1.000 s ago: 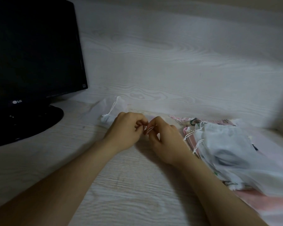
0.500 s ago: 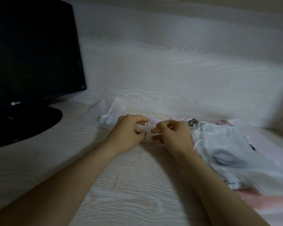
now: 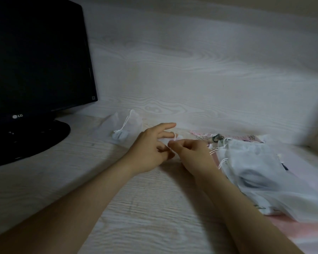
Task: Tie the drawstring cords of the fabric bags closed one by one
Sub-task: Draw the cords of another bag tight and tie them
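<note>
My left hand point(image 3: 151, 149) and my right hand point(image 3: 193, 154) meet at the middle of the desk over a small pale fabric bag, which they mostly hide. A thin white cord point(image 3: 174, 138) loops round a left finger, and my left index finger points straight out above it. The right hand's curled fingers pinch the cord close to that loop. A sheer white bag point(image 3: 126, 128) with its cord drawn lies behind my left hand. A heap of white and pink fabric bags point(image 3: 261, 167) lies at the right.
A black LG monitor point(image 3: 37, 57) on a round black stand point(image 3: 35, 140) fills the left side. A pale wood-grain wall point(image 3: 200, 70) rises right behind the bags. The desk point(image 3: 145, 208) has the same pale wood grain.
My left index finger has straightened and the cord now loops round a left finger. My right hand has come in closer to the left.
</note>
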`<state>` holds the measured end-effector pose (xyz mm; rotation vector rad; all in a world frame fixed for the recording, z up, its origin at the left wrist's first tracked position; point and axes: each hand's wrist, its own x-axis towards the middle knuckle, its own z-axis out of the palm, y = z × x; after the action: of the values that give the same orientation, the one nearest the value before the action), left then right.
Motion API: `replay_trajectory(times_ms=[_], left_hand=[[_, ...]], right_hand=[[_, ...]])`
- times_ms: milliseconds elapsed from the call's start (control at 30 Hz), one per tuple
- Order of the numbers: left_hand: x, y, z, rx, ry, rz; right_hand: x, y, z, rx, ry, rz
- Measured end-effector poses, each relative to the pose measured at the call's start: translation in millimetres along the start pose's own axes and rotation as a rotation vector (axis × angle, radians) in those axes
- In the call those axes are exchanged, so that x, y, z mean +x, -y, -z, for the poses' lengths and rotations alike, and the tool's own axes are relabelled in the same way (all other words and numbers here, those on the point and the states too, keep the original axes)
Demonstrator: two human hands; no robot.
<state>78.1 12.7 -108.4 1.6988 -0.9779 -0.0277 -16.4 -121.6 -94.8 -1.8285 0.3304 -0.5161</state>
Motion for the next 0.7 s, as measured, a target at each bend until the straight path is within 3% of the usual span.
replay_trajectory(times_ms=[200,333,600,700], left_hand=[[-2.1,0.4,-0.5,-0.133,0.046,0.177],[0.1,-5.6,-1.5,-0.101,0.022,0.239],[0.7,-0.3,4.0,-0.070,0.001,0.273],[1.7,0.3,3.5,-0.051,-0.015,0.293]], right_hand=[[10.3,1.0,-0.1,0.293,-0.109,-0.190],[11.2,2.3,0.3,0.427,-0.129,-0.185],[5.4,2.0,2.3,0.255,-0.242,-0.131],[6.7,-1.7,-0.5,0.127,-0.295,-0.032]])
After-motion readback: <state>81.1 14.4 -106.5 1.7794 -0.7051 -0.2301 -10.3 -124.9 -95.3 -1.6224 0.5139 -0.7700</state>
